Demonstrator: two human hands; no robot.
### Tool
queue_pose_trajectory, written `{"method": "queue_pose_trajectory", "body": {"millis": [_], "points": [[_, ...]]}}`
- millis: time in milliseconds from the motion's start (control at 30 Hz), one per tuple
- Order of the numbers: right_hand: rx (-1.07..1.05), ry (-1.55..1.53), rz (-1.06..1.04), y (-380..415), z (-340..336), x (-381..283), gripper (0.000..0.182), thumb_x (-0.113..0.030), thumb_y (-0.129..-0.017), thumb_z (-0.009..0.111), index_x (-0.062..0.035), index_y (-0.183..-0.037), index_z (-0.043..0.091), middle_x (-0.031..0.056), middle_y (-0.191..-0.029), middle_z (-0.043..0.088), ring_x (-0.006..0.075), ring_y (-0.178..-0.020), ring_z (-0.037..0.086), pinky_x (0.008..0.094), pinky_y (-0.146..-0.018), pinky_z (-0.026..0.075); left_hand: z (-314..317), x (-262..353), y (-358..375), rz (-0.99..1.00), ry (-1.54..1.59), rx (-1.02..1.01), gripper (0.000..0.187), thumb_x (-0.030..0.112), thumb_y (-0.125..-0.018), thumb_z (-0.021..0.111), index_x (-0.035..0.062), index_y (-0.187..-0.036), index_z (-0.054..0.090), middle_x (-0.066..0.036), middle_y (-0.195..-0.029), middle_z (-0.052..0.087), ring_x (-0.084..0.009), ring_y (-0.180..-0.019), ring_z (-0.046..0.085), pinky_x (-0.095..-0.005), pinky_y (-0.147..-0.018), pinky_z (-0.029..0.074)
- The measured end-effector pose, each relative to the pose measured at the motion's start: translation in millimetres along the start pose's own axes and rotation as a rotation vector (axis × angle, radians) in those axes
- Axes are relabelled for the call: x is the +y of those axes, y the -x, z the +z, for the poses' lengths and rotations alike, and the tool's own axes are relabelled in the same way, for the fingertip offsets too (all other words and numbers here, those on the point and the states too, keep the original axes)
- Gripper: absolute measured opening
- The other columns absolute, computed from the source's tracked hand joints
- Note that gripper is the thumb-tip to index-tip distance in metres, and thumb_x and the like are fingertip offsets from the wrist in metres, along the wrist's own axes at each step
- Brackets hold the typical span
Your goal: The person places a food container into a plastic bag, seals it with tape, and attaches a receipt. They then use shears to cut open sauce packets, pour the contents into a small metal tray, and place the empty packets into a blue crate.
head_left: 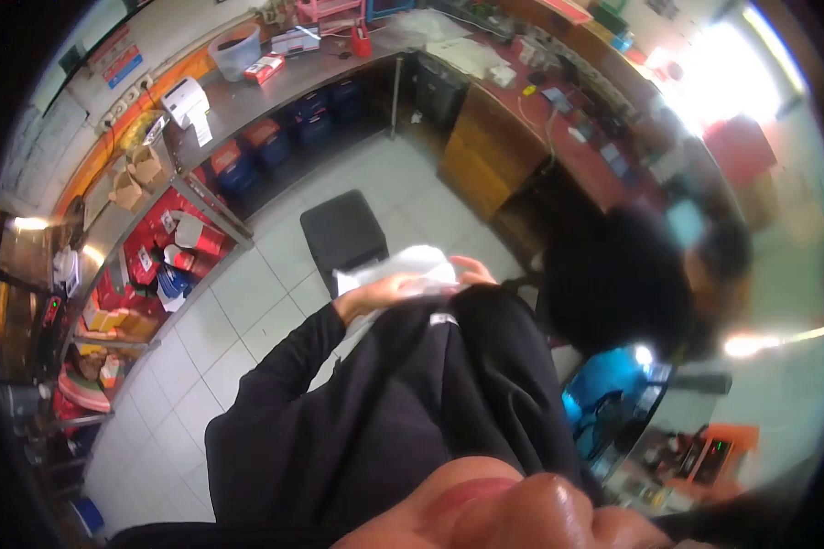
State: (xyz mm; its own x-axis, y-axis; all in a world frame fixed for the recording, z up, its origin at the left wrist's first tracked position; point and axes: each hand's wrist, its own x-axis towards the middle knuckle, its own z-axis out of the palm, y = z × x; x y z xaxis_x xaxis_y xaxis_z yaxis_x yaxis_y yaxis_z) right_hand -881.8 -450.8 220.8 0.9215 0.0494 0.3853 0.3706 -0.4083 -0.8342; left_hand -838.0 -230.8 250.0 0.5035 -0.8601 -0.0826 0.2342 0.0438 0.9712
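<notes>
A crumpled white bag [403, 263], thin and soft-looking, is bunched up in front of my dark clothing. My left hand [375, 295] is closed on its near left side, thumb and fingers against the white material. At its right edge, the curled fingers of my right hand [471, 271] grip it too; the rest of that hand is hidden behind my clothing. Beyond the bag, a black padded stool [343, 229] stands on the tiled floor, partly covered by the bag in this view.
A person in dark clothing [613, 279] is close on my right, blurred. Metal counter [247, 105] at the back carries a white printer [187, 102] and a clear tub [235, 51]. Wooden cabinets [494, 151] stand under a red-topped counter. Shelves of red packages [160, 242] line the left.
</notes>
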Motion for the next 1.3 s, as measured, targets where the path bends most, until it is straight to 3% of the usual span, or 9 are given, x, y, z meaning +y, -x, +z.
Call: {"method": "queue_pose_trajectory", "body": {"millis": [133,200,433,567,667,733,967,1200,1300], "points": [[-0.175,-0.146,0.22,-87,37,82,0.019,-0.015,-0.074,0.073,-0.0039,-0.077,0.057,0.0079,-0.09,0.064,0.0156,-0.084,0.059,0.028,-0.077,0.046,-28,19,31,0.064,0.301,0.542,0.035,0.024,-0.086,0.058,-0.0002,-0.111,0.058,-0.01,-0.105,0.061,-0.0132,-0.1,0.055,-0.0288,-0.088,0.041],[-0.361,-0.149,0.287,-150,27,90,0.022,-0.019,-0.077,0.071,-0.0034,-0.077,0.055,0.0034,-0.076,0.06,0.0098,-0.073,0.053,0.0258,-0.067,0.043,-140,-74,-3,-0.49,-0.548,0.38,0.033,0.024,-0.079,0.07,0.0009,-0.1,0.064,-0.005,-0.091,0.065,-0.0121,-0.081,0.058,-0.0278,-0.073,0.046],[-0.039,0.056,0.165,-343,-16,126,0.022,-0.02,-0.081,0.067,-0.0032,-0.078,0.052,-0.0004,-0.057,0.044,0.0072,-0.051,0.039,0.0247,-0.048,0.035,-252,17,-109,0.047,-0.296,1.133,0.023,0.023,-0.076,0.072,0.0018,-0.082,0.066,0.002,-0.071,0.063,-0.0058,-0.066,0.056,-0.0213,-0.06,0.043],[0.171,-0.139,0.067,-434,-44,179,0.029,-0.008,-0.087,0.056,-0.0044,-0.113,0.046,0.0026,-0.078,0.059,0.0093,-0.065,0.052,0.0222,-0.059,0.042,-309,61,-222,0.342,0.015,1.304,0.024,0.01,-0.08,0.068,0.0015,-0.1,0.06,-0.001,-0.084,0.064,-0.0085,-0.076,0.059,-0.0221,-0.069,0.046],[0.243,-0.443,0.182,-488,-59,184,0.046,-0.003,-0.088,0.048,-0.0078,-0.133,0.036,-0.0043,-0.07,0.053,0.0013,-0.057,0.039,0.0168,-0.053,0.031,-358,78,-298,0.531,-0.385,1.525,0.032,0.013,-0.078,0.07,0.0023,-0.106,0.057,-0.009,-0.105,0.058,-0.0146,-0.094,0.057,-0.0276,-0.077,0.048],[0.236,-0.417,0.146,-525,-73,211,0.051,-0.002,-0.088,0.046,-0.01,-0.137,0.035,-0.006,-0.07,0.049,0.0001,-0.056,0.032,0.0161,-0.05,0.027,-376,111,-342,0.63,-0.567,1.604,0.029,0.009,-0.085,0.063,0.0022,-0.112,0.053,-0.004,-0.09,0.064,-0.0077,-0.073,0.06,-0.0181,-0.066,0.046],[0.206,-0.215,0.106,-673,-115,303,0.031,-0.002,-0.086,0.046,-0.0007,-0.114,0.06,0.0074,-0.095,0.066,0.0119,-0.09,0.058,0.0237,-0.083,0.041,-492,178,-444,0.285,-0.327,0.821,0.028,0.011,-0.075,0.073,0.0001,-0.099,0.066,-0.009,-0.098,0.067,-0.0106,-0.093,0.058,-0.0249,-0.081,0.046],[-0.214,-0.259,0.078,-835,-143,320,0.049,0.001,-0.071,0.067,0.0,-0.119,0.056,0.0133,-0.117,0.058,0.0161,-0.103,0.053,0.0268,-0.09,0.041,-598,249,-500,0.342,-0.501,0.839,0.042,0.009,-0.07,0.076,-0.0013,-0.108,0.061,-0.009,-0.106,0.064,-0.0125,-0.097,0.058,-0.0284,-0.086,0.044],[-0.237,-0.182,0.083,-896,-136,334,0.048,0.003,-0.069,0.07,-0.0013,-0.115,0.059,0.0049,-0.102,0.059,0.0081,-0.082,0.049,0.0207,-0.073,0.04,-645,267,-513,0.324,-0.334,0.913,0.043,0.006,-0.07,0.075,-0.0002,-0.111,0.061,-0.008,-0.108,0.063,-0.0097,-0.092,0.057,-0.0241,-0.081,0.045]]}}
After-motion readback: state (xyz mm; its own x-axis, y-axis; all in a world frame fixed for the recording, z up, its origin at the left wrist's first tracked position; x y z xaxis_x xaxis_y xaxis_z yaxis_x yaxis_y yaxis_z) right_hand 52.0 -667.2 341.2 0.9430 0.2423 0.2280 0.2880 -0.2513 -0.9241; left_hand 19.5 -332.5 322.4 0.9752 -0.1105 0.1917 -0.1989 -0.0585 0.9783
